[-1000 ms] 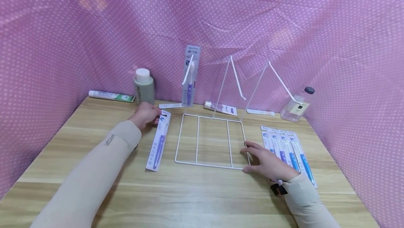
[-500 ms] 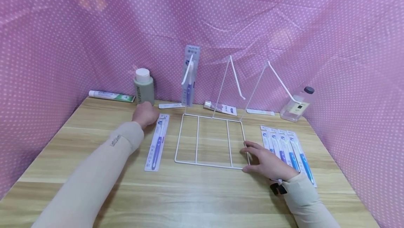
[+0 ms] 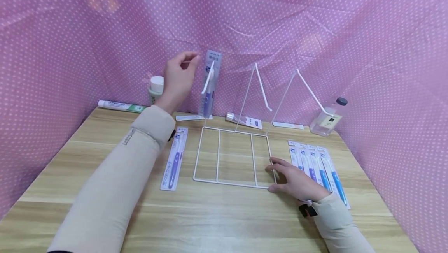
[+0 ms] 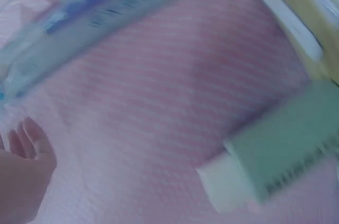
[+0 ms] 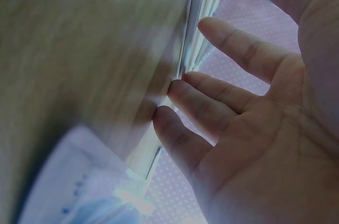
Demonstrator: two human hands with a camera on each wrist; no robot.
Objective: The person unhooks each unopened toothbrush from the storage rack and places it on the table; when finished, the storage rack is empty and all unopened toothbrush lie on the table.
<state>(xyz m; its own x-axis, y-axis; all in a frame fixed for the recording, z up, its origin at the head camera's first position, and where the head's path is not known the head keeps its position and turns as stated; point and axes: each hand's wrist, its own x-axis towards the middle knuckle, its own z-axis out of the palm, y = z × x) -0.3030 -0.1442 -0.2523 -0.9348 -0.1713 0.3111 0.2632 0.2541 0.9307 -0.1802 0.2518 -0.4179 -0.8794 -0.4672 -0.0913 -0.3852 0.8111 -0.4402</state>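
My left hand (image 3: 180, 78) is raised in the air, just left of a packaged toothbrush (image 3: 207, 103) that hangs on the rack's left hook. Its fingers are loosely bent with nothing between them; in the left wrist view a gap separates the hand (image 4: 29, 166) from the blurred hanging pack (image 4: 106, 17). Another packaged purple toothbrush (image 3: 174, 159) lies on the table below the left forearm. Fingers spread, my right hand (image 3: 297, 179) rests at the right side of the white wire rack (image 3: 231, 184), its fingertips touching by the base wire in the right wrist view.
Several packaged toothbrushes (image 3: 318, 167) lie side by side at the right. Along the back stand a green bottle (image 3: 155, 95) and a clear bottle (image 3: 327, 120), with toothpaste tubes (image 3: 120, 106) between and beside them. Two more rack hooks (image 3: 263, 87) jut forward.
My left hand has let go of the toothbrush pack on the table and risen up and right beside the hanging pack, which now tilts slightly. The right hand stays in place.
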